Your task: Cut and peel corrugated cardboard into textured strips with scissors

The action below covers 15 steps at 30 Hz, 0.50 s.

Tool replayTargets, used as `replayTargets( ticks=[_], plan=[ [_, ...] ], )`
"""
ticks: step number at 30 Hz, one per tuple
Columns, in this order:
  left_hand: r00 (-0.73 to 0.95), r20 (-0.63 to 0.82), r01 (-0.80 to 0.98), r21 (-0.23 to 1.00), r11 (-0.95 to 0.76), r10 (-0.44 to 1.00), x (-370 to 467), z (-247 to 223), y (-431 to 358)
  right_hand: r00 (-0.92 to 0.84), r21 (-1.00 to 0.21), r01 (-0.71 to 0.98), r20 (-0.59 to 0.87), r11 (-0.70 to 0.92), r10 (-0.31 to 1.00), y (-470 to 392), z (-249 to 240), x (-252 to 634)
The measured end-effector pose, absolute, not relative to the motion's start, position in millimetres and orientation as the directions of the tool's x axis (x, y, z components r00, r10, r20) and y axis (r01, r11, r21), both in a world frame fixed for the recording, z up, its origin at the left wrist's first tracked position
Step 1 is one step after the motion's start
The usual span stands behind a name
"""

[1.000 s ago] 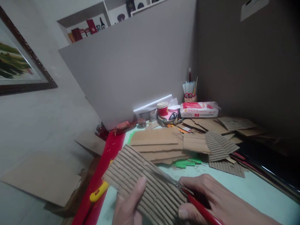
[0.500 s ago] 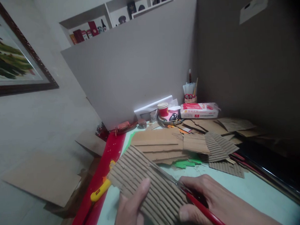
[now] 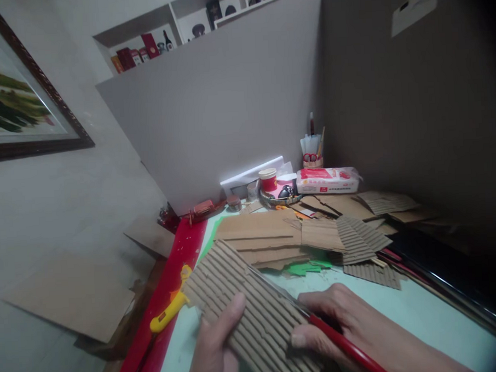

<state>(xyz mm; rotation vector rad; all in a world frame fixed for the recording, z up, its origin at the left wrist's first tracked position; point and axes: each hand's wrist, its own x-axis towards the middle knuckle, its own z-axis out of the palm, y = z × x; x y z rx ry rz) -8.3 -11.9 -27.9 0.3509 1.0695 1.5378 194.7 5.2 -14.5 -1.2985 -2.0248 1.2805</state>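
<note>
A piece of corrugated cardboard [image 3: 245, 312], its ridged side up, is held tilted above the table in front of me. My left hand [image 3: 216, 341] grips its lower left edge, thumb flat on the ridges and fingers underneath. My right hand [image 3: 357, 329] is closed around red-handled scissors [image 3: 341, 341]. Their metal blade lies along the right edge of the cardboard and points away from me, while my right thumb rests on the ridged face. How far the blades are apart is hidden. Left of the cardboard lies a yellow tool [image 3: 169, 314] with a dark cord.
Cut cardboard pieces [image 3: 258, 226] and ridged scraps [image 3: 361, 238] lie across the table [image 3: 434, 315]. Behind them stand a red paper cup [image 3: 268, 180], a tissue pack [image 3: 328, 181] and a pen holder [image 3: 313, 162]. A black glossy object [image 3: 445, 276] runs along the right.
The scissors and my right hand have shifted slightly against the cardboard, and my right thumb sits a little farther left and higher. My left hand keeps its hold.
</note>
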Motion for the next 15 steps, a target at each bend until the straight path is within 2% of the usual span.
replayTargets(
  ticks=[6,15],
  plan=[
    [-0.379,-0.326,-0.612,0.79,0.03,0.866,-10,-11,-7,-0.542,-0.899,0.407,-0.095,0.162,0.835,8,-14,193],
    [-0.32,-0.307,-0.627,0.778,0.042,0.896,-5,-20,-13,-0.5,-0.863,0.467,-0.077,0.194,0.863,5,-14,195]
  ],
)
